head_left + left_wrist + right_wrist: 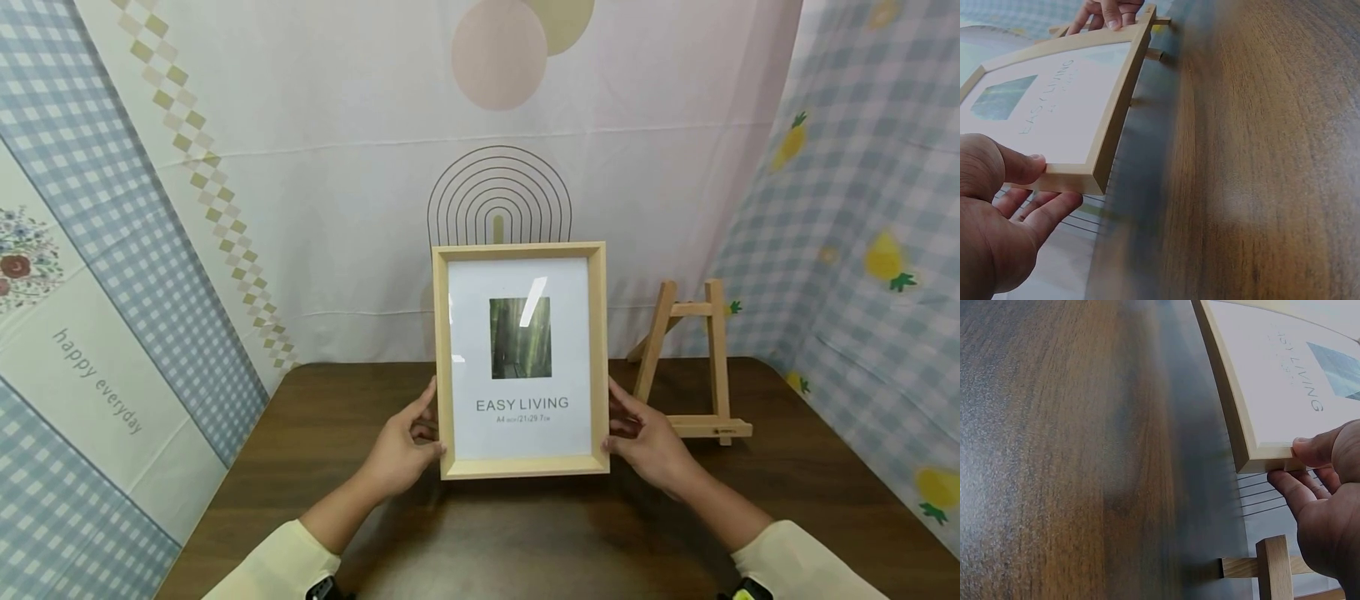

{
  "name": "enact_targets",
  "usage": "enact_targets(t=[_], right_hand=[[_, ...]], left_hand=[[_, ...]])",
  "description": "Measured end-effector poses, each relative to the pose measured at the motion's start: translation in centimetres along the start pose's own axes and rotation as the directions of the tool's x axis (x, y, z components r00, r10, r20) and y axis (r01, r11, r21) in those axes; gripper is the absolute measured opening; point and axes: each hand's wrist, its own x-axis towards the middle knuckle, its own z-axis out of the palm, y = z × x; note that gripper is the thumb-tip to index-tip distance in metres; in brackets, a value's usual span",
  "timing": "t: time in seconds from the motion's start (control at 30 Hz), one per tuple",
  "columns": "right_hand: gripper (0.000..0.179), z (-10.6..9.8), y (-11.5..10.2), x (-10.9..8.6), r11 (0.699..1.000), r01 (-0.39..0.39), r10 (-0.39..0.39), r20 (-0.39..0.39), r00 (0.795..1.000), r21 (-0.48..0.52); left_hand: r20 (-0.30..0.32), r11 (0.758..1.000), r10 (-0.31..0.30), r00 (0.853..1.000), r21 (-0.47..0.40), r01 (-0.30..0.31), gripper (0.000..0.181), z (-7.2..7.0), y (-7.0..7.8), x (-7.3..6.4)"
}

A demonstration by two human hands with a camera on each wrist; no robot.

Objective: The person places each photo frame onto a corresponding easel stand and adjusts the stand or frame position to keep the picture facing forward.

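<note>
A light wooden picture frame [598, 350] is held upright above the table, its front toward me. Behind its glass lies a white sheet with a small green forest picture and the words "EASY LIVING". My left hand [401, 446] grips the lower left side, thumb on the front edge and fingers behind, as the left wrist view shows. On the opposite side my right hand [652, 442] pinches the lower right edge the same way. In both wrist views the bottom edge of the picture frame [1113, 128] hangs clear of the tabletop.
A small wooden easel [717, 358] stands on the table at the right, just beyond my right hand. The dark brown wooden table [525, 542] reaches back to a white printed cloth [337, 208]. Blue checked cloths [840, 250] hang at both sides.
</note>
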Motion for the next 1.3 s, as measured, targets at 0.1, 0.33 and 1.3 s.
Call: enact_targets(t=[0.1,0.33,1.3], right_hand=[[0.096,-0.1,0.1,0.1,1.000,0.005,-0.005,-0.003,1.000,-0.009],[0.096,-0.2,0.2,0.3,1.000,0.010,-0.010,0.000,1.000,-0.004],[0.096,-1.0,-0.2,0.9,0.999,0.042,-0.043,-0.025,0.999,-0.030]], left_hand=[[-0.001,1.000,0.004,1.000,0.004,-0.004,0.099,0.0,0.0,0.1],[0.012,0.999,0.040,0.999,0.017,-0.040,0.097,0.0,0.1,0.3],[-0.009,0.998,0.061,0.998,0.013,-0.061,0.098,0.2,0.5,1.4]])
